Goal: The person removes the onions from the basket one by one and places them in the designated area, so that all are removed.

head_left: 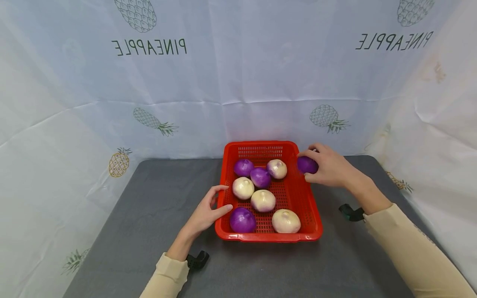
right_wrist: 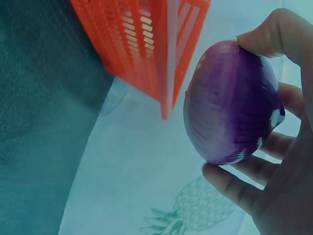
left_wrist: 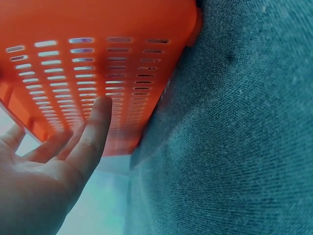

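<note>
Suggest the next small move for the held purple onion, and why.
Probably ease the right grip inward and lower the purple onion into the red basket: it is held by the right rim, and bare basket floor shows inside that rim.

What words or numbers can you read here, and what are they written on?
"PINEAPPLE", reading backwards, upper left on the white cloth.
"PINEAPPLE" again, also backwards, upper right on the same cloth.
Anything on the dark wrist straps is too small to read.
No writing shows on the red basket or the purple bulb in the right hand.
</note>
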The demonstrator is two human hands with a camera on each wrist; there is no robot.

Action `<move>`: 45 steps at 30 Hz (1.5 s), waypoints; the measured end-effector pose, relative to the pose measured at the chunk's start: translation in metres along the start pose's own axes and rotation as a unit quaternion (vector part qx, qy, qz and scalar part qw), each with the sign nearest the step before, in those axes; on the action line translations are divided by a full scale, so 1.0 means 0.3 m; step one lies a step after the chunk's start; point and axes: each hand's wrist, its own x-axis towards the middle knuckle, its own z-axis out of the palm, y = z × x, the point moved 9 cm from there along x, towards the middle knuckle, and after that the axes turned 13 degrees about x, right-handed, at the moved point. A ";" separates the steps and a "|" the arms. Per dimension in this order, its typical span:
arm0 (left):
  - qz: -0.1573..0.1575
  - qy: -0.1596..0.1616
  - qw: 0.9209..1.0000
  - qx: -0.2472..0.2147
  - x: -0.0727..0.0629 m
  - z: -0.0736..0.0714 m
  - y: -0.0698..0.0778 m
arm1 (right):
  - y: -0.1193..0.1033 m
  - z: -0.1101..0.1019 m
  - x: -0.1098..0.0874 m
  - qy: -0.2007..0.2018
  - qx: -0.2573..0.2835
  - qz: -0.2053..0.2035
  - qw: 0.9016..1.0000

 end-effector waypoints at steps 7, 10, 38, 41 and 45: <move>0.002 0.000 1.000 0.002 0.002 -0.002 -0.004 | 0.071 -0.011 0.014 0.016 -0.002 0.023 1.000; 0.002 -0.001 1.000 0.001 0.003 -0.004 -0.003 | 0.102 -0.003 0.021 0.014 -0.003 0.039 0.999; 0.013 -0.006 1.000 -0.005 0.005 0.000 -0.001 | 0.365 0.179 0.034 0.000 0.018 0.114 0.993; 0.011 -0.004 1.000 -0.005 0.004 0.000 -0.004 | 0.374 0.197 0.033 -0.003 0.019 0.115 0.993; 0.010 -0.001 1.000 -0.007 0.001 0.000 -0.006 | 0.384 0.216 0.028 -0.007 0.019 0.116 0.993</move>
